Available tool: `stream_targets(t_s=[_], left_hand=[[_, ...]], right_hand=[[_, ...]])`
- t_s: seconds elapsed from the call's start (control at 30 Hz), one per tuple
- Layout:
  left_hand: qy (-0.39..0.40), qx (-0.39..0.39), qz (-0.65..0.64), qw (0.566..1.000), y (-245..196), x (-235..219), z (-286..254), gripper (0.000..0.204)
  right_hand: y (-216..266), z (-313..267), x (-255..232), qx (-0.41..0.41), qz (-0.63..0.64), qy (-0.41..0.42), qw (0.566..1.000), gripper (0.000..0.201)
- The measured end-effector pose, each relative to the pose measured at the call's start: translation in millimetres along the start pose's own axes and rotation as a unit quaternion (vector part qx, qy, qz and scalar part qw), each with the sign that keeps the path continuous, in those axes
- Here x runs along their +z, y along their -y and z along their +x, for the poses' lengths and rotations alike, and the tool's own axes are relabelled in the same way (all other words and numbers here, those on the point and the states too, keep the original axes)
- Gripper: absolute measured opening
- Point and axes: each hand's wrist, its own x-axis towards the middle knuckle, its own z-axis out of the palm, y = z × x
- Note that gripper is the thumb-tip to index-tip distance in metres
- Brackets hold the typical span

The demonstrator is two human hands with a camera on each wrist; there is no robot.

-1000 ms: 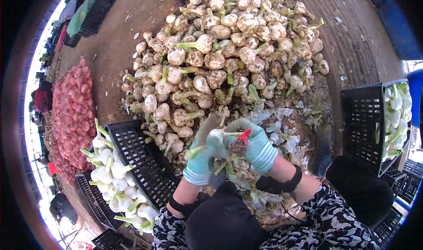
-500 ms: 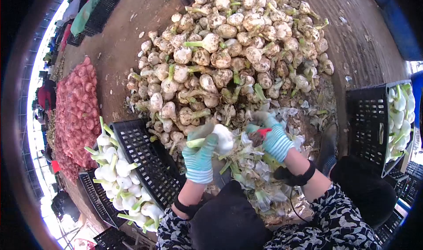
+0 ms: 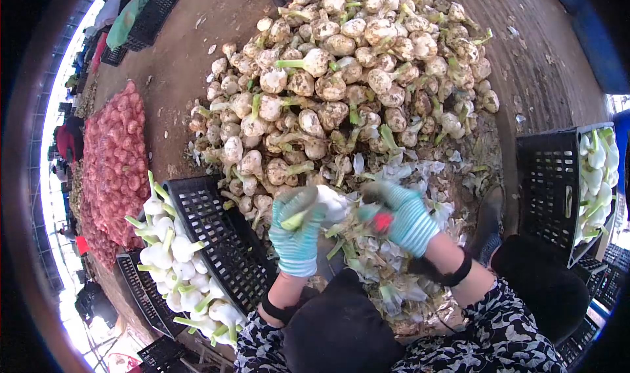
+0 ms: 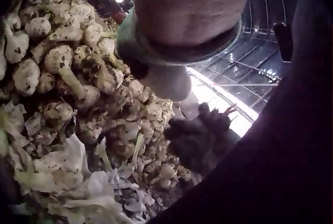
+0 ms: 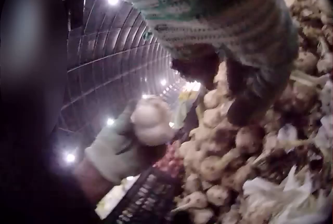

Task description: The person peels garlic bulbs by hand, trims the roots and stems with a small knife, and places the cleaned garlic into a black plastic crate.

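Observation:
In the head view my left hand [image 3: 294, 232], in a teal-and-white striped glove, grips a peeled white garlic bulb [image 3: 335, 204]. Its cut green stem pokes out between the fingers. My right hand [image 3: 405, 223], gloved alike, is to the right of the bulb, apart from it. Its fingers curl round a small dark thing with a red tie [image 3: 381, 222]; I cannot tell its kind. The right wrist view shows the bulb [image 5: 152, 121] in the left glove, with the right glove [image 5: 223, 26] above. Ahead lies a heap of soil-stained garlic [image 3: 335, 104].
Loose garlic skins [image 3: 387, 274] litter the ground below my hands. A black crate [image 3: 213, 235] of peeled garlic tilts at left, and another black crate [image 3: 548, 182] stands at right. Red net sacks [image 3: 115, 156] lie farther left.
A second ago both hands were together at the bulb; the right hand then moved away to the right. Since half a second ago, the left hand has turned the bulb slightly and the right has shifted slightly left.

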Motion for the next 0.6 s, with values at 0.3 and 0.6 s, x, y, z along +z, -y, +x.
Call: stream_targets(t_s=[0.3,0.6], left_hand=[[0.058,-0.227,-0.378,0.896,-7,-22,7,0.031],[0.001,-0.115,-0.168,0.979,-2,-24,3,0.038]], right_hand=[[-25,26,-27,0.054,-0.318,-0.08,0.943,0.014],[74,2,10,-0.004,-0.05,0.082,0.995,0.027]])
